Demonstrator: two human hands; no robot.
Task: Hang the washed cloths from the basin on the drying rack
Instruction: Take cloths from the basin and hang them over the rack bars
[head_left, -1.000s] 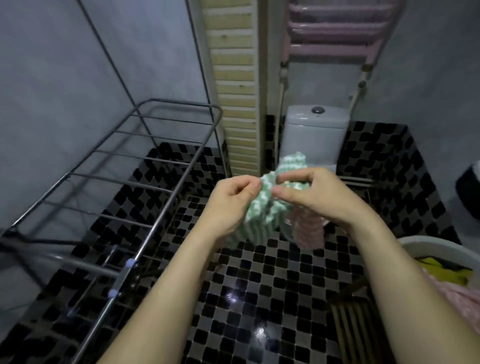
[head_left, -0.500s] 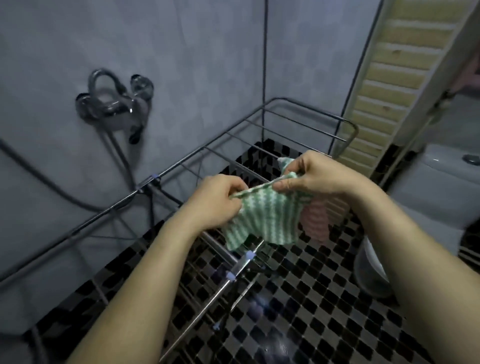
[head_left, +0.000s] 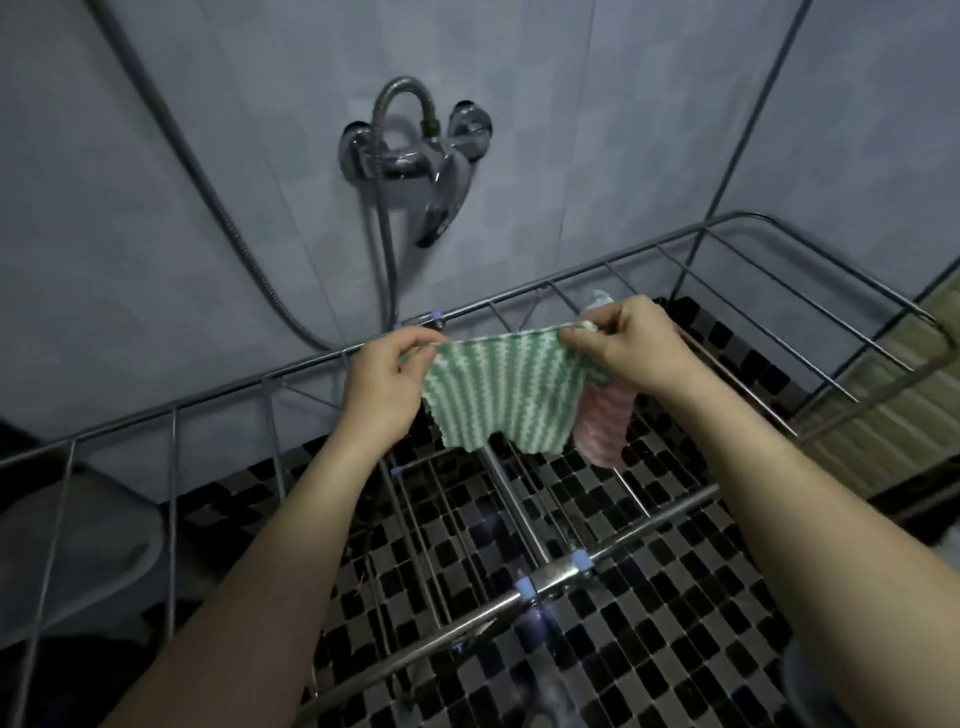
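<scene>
Left hand (head_left: 387, 384) pinches the top left corner of the green-and-white striped cloth (head_left: 504, 395), thumb against curled fingers. Right hand (head_left: 628, 358) pinches the top right corner. The top edge runs taut left-right above the drying rack (head_left: 493, 301), and the stripes hang downward. A pink cloth (head_left: 605, 426) dangles under the right hand; its grip is hidden, probably that same hand.

There are no words, numbers, brand names or signs to read anywhere in this picture.
</scene>
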